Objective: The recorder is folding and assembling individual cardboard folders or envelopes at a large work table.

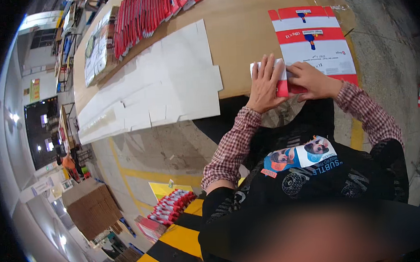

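Observation:
A small red and white carton (282,88) stands at the near edge of the cardboard-covered table. My left hand (263,84) lies across its left side and top, fingers stretched out and pressed flat on it. Against its right side is my right hand (311,80), with fingers bent and gripping the carton's edge; the fingertips are partly hidden. Just beyond and to the right lies a flat red and white printed cardboard blank (321,53), partly covered by my right hand.
White cardboard sheets (169,81) overlap on the table to the left. Behind them are a row of red folded cartons (142,18) and a wrapped bundle (102,49). Red and white packs (171,206) sit low at left, near a yellow-black striped surface (180,241). Brown cardboard (91,206) is stacked farther left.

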{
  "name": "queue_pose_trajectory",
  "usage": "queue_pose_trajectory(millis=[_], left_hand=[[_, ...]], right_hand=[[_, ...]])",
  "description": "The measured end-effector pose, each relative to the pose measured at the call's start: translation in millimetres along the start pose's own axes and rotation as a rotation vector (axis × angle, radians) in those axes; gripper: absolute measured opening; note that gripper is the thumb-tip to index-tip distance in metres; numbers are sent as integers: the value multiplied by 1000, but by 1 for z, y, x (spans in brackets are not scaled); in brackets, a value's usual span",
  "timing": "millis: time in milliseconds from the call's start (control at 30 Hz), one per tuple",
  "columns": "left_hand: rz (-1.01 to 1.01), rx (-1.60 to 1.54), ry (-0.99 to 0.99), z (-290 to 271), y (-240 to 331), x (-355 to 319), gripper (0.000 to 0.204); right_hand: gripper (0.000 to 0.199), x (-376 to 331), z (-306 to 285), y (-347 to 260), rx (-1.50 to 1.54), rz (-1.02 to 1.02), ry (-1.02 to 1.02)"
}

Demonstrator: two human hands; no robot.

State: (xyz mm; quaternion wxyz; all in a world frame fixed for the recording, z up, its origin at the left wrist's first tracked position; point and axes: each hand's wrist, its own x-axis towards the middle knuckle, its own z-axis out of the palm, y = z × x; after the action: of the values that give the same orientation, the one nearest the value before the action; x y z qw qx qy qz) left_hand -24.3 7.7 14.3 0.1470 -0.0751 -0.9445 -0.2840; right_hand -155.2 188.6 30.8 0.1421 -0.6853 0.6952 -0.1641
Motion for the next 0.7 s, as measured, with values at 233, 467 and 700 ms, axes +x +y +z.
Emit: queue_pose_trajectory(millis=[233,467,700], left_hand=[[7,76,-42,17,-21,14,116],[-40,282,-169,27,-28,17,110],[-86,286,-192,27,-15,22,99]], right_hand=[[77,-20,1,0,41,227,362],[76,-21,14,7,-32,137,312],[61,-26,22,7,-68,160,303]])
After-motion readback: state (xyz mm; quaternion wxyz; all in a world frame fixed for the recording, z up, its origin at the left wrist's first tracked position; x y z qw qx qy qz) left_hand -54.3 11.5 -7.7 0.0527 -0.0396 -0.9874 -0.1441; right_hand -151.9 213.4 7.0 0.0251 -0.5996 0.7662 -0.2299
